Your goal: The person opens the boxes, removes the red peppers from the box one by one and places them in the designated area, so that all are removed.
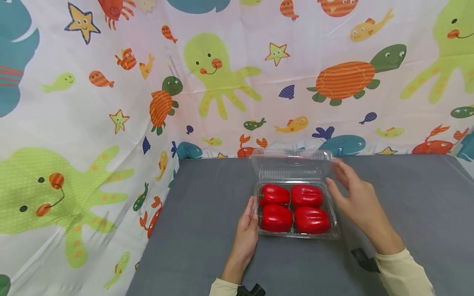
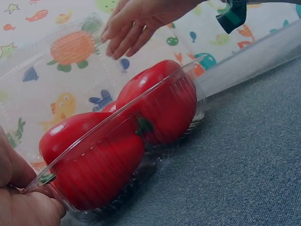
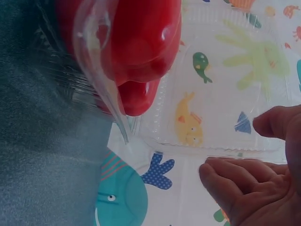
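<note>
A clear plastic clamshell container (image 1: 335,232) lies on the grey table with its lid (image 1: 292,166) raised at the back. Several red bell peppers (image 1: 277,218) sit in its base in two rows; green stems show in the left wrist view. My left hand (image 1: 247,230) holds the base by its left side, the rim pinched between thumb and fingers (image 2: 35,207). At the lid's right edge is my right hand (image 1: 355,201), its fingers (image 3: 225,181) loosely extended and its thumb apart from them. Whether it touches the lid I cannot tell.
The grey tabletop (image 1: 200,230) spreads on both sides of the container. Behind it and to the left hangs a white curtain (image 1: 229,131) printed with sea animals. Dark straps (image 1: 364,260) sit at both wrists.
</note>
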Demonstrator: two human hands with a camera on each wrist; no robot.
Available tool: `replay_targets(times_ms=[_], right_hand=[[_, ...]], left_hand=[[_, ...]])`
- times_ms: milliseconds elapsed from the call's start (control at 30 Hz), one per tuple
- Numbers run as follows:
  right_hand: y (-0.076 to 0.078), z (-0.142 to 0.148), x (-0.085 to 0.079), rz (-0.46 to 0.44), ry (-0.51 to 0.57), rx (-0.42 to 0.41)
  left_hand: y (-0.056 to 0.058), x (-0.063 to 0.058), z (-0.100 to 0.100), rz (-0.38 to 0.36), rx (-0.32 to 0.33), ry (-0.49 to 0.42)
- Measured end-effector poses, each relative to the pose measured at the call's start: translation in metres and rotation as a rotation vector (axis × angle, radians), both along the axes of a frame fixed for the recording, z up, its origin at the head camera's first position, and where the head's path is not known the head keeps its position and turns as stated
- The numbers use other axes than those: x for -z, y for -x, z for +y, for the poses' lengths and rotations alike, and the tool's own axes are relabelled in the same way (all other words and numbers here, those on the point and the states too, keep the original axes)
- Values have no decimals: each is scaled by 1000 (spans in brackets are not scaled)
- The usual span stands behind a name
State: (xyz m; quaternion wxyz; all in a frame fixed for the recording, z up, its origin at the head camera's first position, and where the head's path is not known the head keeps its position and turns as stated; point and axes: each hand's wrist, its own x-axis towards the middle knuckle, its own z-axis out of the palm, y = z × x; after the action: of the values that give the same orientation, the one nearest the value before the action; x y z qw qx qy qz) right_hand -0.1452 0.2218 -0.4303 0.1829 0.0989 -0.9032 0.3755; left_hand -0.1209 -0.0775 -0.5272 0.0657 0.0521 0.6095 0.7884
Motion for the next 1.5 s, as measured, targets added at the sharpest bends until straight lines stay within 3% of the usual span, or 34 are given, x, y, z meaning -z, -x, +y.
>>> replay_targets(times_ms=[533, 1000, 1500], right_hand=[[15, 11, 8, -175, -61, -37], [28, 6, 17, -275, -85, -92], [34, 8, 25, -299, -56, -91]], left_hand=[[0, -1, 7, 0, 25, 6], [-1, -2, 1, -20, -11, 17], [-1, -2, 4, -11, -17, 19]])
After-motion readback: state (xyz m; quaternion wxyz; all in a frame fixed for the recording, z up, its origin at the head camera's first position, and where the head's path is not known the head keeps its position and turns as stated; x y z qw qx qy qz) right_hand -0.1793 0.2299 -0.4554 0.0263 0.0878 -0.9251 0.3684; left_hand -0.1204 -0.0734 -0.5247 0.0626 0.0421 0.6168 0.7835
